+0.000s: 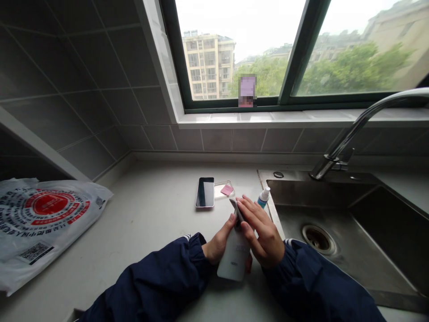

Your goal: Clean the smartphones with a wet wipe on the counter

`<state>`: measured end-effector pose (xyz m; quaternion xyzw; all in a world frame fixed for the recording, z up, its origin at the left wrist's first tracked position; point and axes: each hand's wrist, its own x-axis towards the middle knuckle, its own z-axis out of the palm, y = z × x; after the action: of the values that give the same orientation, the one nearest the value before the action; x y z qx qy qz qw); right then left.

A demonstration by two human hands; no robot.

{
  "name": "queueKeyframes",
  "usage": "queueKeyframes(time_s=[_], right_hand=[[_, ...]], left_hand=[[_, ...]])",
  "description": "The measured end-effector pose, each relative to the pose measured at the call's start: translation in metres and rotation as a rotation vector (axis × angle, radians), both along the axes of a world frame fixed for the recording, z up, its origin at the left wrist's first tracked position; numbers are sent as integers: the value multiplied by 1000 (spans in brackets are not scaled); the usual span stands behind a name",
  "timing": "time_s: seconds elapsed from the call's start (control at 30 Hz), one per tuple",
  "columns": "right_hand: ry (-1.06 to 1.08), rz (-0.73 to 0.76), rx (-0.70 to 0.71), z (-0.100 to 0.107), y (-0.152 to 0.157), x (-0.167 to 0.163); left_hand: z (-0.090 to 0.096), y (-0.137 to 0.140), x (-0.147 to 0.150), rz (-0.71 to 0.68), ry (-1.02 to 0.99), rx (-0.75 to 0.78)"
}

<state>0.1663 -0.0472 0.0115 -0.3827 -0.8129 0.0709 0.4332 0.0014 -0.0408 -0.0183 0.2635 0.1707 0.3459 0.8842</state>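
Note:
My left hand grips a white phone from the left, its pale back facing up, low over the grey counter. My right hand lies across the phone's upper part, fingers pressed on its top end. Whether a cloth sits under those fingers I cannot tell. Just beyond, a second phone lies flat with its dark screen up. Beside it lies a clear case with a pink piece inside. A small dropper bottle with a blue body stands by the sink edge.
A steel sink with a drain fills the right side, its curved tap arching above. A white plastic bag with red print lies at the left. Grey wall tiles and a window ledge close the back.

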Motion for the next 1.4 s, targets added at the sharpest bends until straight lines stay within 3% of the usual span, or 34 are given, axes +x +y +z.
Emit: queueKeyframes(time_s=[0.1, 0.4, 0.53, 0.73, 0.9, 1.2, 1.4], right_hand=[[-31, 11, 15, 1, 0, -1], [-82, 29, 75, 8, -3, -7], [-88, 6, 110, 7, -3, -7], [17, -48, 62, 5, 1, -4], [151, -83, 25, 4, 3, -2], [315, -192, -130, 1, 6, 1], [298, -119, -152, -1, 6, -1]], left_hand=[[1, -1, 0, -113, 73, 11], [17, -5, 5, -74, 22, 16], [11, -2, 2, -114, 24, 31], [-2, 8, -3, -318, 64, 120], [2, 13, -4, -365, 89, 107], [25, 9, -5, -171, 182, 112], [23, 9, -2, 35, 144, 141]])
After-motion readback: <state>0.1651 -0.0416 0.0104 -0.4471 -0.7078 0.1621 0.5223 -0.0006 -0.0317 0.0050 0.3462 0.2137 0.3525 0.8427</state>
